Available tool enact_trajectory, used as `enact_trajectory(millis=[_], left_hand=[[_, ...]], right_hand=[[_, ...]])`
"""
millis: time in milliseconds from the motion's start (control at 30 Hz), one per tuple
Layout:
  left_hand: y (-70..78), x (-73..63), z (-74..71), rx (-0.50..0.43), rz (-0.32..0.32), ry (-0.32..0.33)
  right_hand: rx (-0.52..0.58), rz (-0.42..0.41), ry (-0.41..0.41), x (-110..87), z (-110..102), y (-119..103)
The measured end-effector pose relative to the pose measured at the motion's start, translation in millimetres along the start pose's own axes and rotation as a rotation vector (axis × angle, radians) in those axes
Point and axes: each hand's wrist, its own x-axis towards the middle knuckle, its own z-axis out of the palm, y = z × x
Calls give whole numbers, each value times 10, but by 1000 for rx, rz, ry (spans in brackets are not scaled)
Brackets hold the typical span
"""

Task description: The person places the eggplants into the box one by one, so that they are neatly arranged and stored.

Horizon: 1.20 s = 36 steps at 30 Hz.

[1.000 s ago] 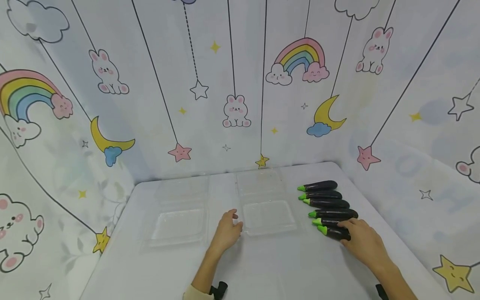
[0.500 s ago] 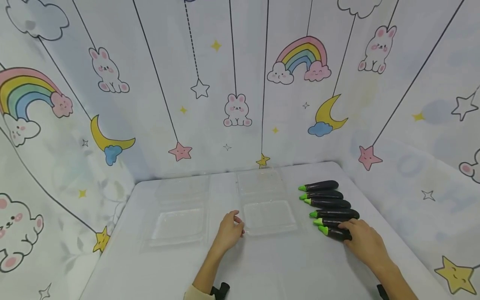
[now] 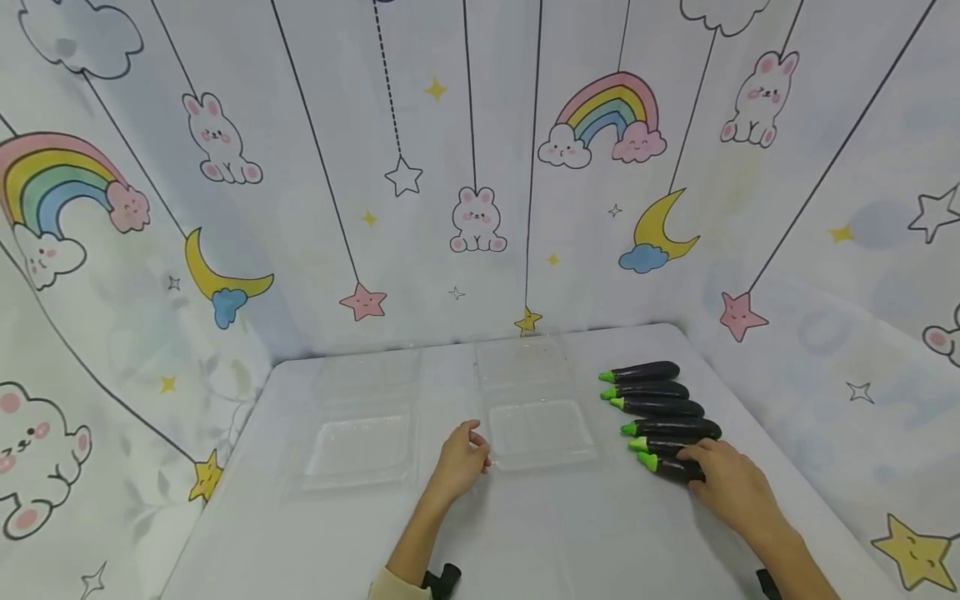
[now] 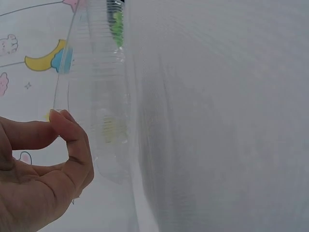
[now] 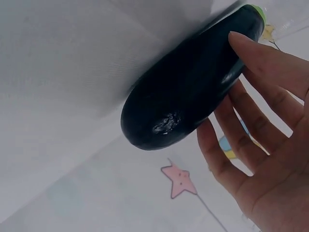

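My left hand (image 3: 461,460) is at the near left corner of the right-hand clear plastic container (image 3: 540,461). In the left wrist view, the thumb and forefinger pinch the thin rim of that container (image 4: 108,87). My right hand (image 3: 731,487) holds the nearest eggplant (image 3: 670,467), dark with a green stem end. Seen from the right wrist, the thumb lies on one side of this eggplant (image 5: 183,92) and the fingers reach along the other. Several more eggplants (image 3: 671,427) lie in a column behind it, stems pointing left.
A second clear container (image 3: 356,479) stands open on the left of the white table (image 3: 247,533). Both containers have their lids folded back toward the rear. A cloth printed with rabbits, stars and rainbows (image 3: 611,104) hangs behind and beside the table.
My left hand has edged slightly right, its fingertips coming onto the container's rim. The right hand stays at the nearest eggplant, and the eggplants lie as before.
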Motion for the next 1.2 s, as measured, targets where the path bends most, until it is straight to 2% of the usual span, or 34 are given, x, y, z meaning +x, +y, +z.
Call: enact_trajectory(millis=[433, 900, 1200], left_hand=[[0, -9, -16, -23, 1, -14], [-20, 2, -2, -22, 10, -3], [-3, 4, -8, -30, 5, 1]], right_hand=[[-3, -22, 23, 14, -90, -133], [8, -55, 75, 124, -264, -243], [9, -58, 95, 178, -291, -284]])
